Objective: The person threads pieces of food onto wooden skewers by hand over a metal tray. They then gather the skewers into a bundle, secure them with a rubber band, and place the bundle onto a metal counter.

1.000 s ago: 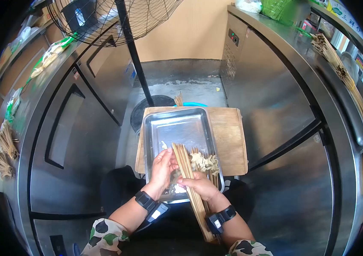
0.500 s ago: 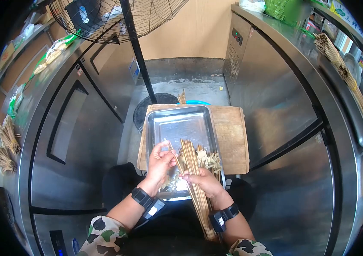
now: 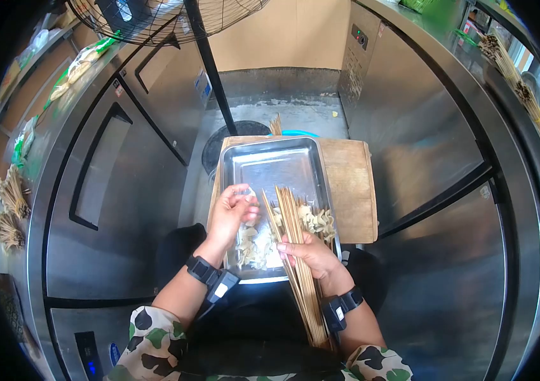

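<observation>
My right hand point(image 3: 311, 254) is closed around a thick bundle of bamboo skewers point(image 3: 298, 247), tips pointing away from me. One skewer point(image 3: 271, 217) stands slightly apart at the bundle's left side. My left hand point(image 3: 233, 213) is raised over the tray with fingers curled, somewhat blurred; a small pale food piece point(image 3: 251, 192) shows at its fingertips. Below, a metal tray point(image 3: 273, 148) holds loose pale, ruffled food pieces point(image 3: 252, 249) on the left. More pale pieces on skewers point(image 3: 316, 220) lie along its right side, partly hidden behind the bundle.
The tray rests on a wooden board point(image 3: 351, 190). Steel cabinets point(image 3: 117, 190) line both sides. A fan point(image 3: 168, 19) on a black pole stands ahead. Skewer bundles lie on the left counter point(image 3: 13, 193) and right counter point(image 3: 518, 95). A blue rim point(image 3: 298, 133) shows behind the board.
My left hand has moved away from the skewers, up and left over the tray. My right hand still grips the bundle. The whole view has shifted slightly.
</observation>
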Tool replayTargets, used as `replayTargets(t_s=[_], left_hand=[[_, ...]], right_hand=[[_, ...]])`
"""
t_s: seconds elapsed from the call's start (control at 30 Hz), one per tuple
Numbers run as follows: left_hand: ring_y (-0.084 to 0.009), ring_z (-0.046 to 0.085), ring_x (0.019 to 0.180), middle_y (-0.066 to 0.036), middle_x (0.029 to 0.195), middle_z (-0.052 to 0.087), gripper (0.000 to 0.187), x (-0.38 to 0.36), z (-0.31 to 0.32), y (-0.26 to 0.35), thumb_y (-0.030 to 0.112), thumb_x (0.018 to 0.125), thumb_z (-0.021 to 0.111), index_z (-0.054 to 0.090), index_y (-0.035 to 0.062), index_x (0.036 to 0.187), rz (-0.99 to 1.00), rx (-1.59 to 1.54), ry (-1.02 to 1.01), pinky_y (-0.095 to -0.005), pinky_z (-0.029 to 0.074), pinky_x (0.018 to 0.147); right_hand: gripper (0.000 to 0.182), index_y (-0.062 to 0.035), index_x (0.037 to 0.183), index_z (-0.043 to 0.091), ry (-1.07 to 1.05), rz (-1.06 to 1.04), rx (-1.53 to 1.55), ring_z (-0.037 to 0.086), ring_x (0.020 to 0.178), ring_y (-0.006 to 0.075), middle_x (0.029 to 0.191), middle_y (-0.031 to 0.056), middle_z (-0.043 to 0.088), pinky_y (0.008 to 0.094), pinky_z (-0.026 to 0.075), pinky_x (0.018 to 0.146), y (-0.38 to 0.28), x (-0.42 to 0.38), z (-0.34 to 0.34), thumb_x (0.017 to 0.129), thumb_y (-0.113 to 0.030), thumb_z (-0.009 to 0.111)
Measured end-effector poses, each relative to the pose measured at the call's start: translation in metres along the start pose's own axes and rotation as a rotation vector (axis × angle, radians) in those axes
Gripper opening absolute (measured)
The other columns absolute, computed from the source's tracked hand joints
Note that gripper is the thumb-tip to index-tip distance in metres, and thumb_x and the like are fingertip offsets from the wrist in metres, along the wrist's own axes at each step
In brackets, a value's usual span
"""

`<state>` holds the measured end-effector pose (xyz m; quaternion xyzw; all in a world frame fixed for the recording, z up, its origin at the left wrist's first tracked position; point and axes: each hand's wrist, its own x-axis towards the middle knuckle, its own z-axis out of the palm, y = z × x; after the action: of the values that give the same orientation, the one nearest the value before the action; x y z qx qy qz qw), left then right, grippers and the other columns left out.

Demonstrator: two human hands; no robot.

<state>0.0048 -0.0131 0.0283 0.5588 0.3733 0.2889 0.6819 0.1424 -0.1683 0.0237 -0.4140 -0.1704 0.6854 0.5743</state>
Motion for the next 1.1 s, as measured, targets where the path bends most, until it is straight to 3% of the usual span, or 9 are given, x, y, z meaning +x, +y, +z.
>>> replayTargets(t_s=[0.07,0.17,0.33,0.47,0.57,0.67,0.77,0.93,1.1], left_hand=[[-0.0131,0.061,0.071,-0.006,0.084,0.061,0.016,0.015,-0.027,-0.036,0.003,0.083,0.058,0.059,0.0037,0.098,-0.001,0.181,0.027,-0.0225,0.05,0.061],[-0.012,0.06,0.072,-0.006,0.082,0.062,0.011,0.017,-0.045,-0.078,0.0,0.082,0.055,0.061,0.001,0.09,0.188,0.745,-0.03,-0.0251,0.05,0.063],[-0.0336,0.059,0.078,-0.016,0.083,0.06,0.013,0.016,-0.018,-0.071,0.011,0.071,0.063,0.063,0.0032,0.081,0.387,1.149,0.051,-0.0395,0.048,0.071],[-0.0344,0.058,0.084,-0.02,0.089,0.059,0.012,0.02,-0.001,-0.055,0.011,0.072,0.06,0.062,0.0006,0.079,0.307,1.431,-0.017,-0.041,0.048,0.073],[-0.0283,0.061,0.083,-0.017,0.089,0.061,0.011,0.026,-0.006,-0.059,0.006,0.071,0.06,0.061,-0.0002,0.08,0.258,1.445,-0.072,-0.0373,0.05,0.067],[-0.0194,0.062,0.082,-0.01,0.089,0.061,0.01,0.041,-0.034,-0.093,0.002,0.076,0.059,0.059,0.0003,0.086,-0.137,0.411,-0.039,-0.0305,0.052,0.065],[-0.0142,0.06,0.084,-0.006,0.093,0.06,0.012,0.023,-0.025,-0.053,0.0,0.081,0.056,0.058,0.0018,0.093,-0.32,-0.27,0.085,-0.026,0.053,0.069],[-0.0172,0.06,0.09,-0.009,0.099,0.061,0.02,0.017,-0.018,-0.014,0.003,0.086,0.054,0.056,0.0,0.106,-0.191,-0.448,-0.022,-0.0283,0.051,0.08],[-0.0166,0.06,0.09,-0.01,0.1,0.061,0.022,0.016,-0.012,0.006,0.002,0.085,0.054,0.056,-0.0005,0.107,-0.1,-0.394,-0.054,-0.0275,0.051,0.08]], right_hand=[[0.016,-0.0062,0.084,0.057,0.0,-0.001,0.011,0.05,0.051,0.0067,0.067,0.0016,0.056,0.0194,0.041,0.048,-0.001,0.0,-0.001,0.076,-0.009,0.07],[0.016,-0.006,0.083,0.056,-0.008,0.007,0.004,0.049,0.05,0.0066,0.066,0.0009,0.055,0.0199,0.041,0.047,0.001,0.001,-0.001,0.075,-0.009,0.07],[0.016,-0.0053,0.083,0.057,-0.007,0.003,-0.027,0.049,0.05,0.0067,0.067,0.0009,0.055,0.02,0.041,0.046,0.003,0.003,-0.001,0.075,-0.009,0.07],[0.016,-0.0047,0.083,0.057,-0.004,-0.005,-0.029,0.049,0.05,0.0068,0.067,0.0012,0.056,0.0199,0.041,0.046,0.005,0.005,-0.003,0.075,-0.009,0.07],[0.016,-0.0045,0.084,0.056,-0.011,-0.001,-0.039,0.049,0.051,0.007,0.068,0.0021,0.057,0.0197,0.041,0.046,0.006,0.006,-0.004,0.075,-0.008,0.069],[0.016,-0.0045,0.084,0.055,-0.013,0.006,-0.052,0.049,0.051,0.0073,0.068,0.0028,0.057,0.0197,0.041,0.047,0.006,0.006,-0.003,0.076,-0.007,0.069],[0.016,-0.0046,0.084,0.055,-0.017,0.021,-0.066,0.049,0.052,0.0076,0.069,0.0032,0.058,0.0199,0.041,0.048,0.007,0.007,-0.001,0.076,-0.008,0.068],[0.016,-0.0047,0.084,0.055,-0.023,0.034,-0.115,0.05,0.053,0.0079,0.068,0.0032,0.057,0.0202,0.04,0.048,0.007,0.008,0.001,0.076,-0.008,0.068],[0.016,-0.0047,0.084,0.055,-0.017,0.038,-0.128,0.05,0.053,0.0078,0.068,0.0028,0.057,0.0202,0.041,0.048,0.006,0.007,0.001,0.076,-0.009,0.068]])
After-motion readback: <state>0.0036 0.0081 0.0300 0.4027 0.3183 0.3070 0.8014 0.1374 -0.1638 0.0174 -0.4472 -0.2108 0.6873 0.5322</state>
